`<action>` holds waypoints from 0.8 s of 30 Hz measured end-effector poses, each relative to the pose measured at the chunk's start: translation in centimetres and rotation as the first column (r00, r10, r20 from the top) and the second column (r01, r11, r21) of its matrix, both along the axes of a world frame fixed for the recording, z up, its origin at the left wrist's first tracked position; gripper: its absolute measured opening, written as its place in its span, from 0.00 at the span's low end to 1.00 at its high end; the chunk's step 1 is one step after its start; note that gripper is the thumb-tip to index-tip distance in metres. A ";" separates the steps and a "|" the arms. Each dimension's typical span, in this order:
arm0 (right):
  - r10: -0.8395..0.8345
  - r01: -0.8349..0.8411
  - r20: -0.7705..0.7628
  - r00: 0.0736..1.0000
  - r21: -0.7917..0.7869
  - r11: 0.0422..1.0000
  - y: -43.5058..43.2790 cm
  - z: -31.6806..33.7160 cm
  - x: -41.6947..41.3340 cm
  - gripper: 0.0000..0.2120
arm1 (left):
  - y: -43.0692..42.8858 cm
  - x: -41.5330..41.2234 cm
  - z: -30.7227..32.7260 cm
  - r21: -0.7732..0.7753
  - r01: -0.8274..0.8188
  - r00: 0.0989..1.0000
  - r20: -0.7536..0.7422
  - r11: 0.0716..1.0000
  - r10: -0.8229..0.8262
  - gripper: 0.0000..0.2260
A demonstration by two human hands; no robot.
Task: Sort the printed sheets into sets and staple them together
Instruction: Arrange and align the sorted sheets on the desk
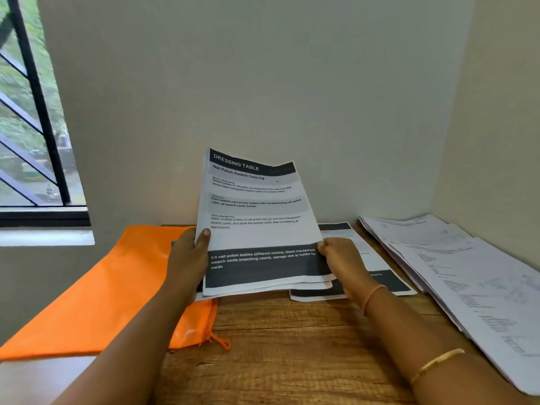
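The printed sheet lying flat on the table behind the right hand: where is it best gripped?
Probably its near right corner, reached from the front: the sheet lies flat, that corner shows bare on the table, and the right hand and held stack cover its left part.

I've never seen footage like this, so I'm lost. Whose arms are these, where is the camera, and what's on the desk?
There is no machine here: a person wears a camera on the head, so the single picture looks forward and down at their own arms. The left hand and right hand each grip a side edge of a stack of printed sheets, tilted up; its top page is headed "DRESSING TABLE". On the wooden table lie an orange zip pouch at its left edge, loose sheets behind the right hand, and a fanned pile of papers at the right.
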State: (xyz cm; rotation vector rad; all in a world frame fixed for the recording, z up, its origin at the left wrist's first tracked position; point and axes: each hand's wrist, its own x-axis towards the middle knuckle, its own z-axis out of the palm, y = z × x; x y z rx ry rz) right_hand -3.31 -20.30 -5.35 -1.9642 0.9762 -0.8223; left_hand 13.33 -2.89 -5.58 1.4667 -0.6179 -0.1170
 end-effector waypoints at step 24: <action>-0.541 0.271 -0.518 0.663 -0.507 0.818 -3.8 -0.8 -5.1 0.22 | 1.0 1.2 0.4 0.057 -0.298 0.922 0.274 0.953 0.272 0.09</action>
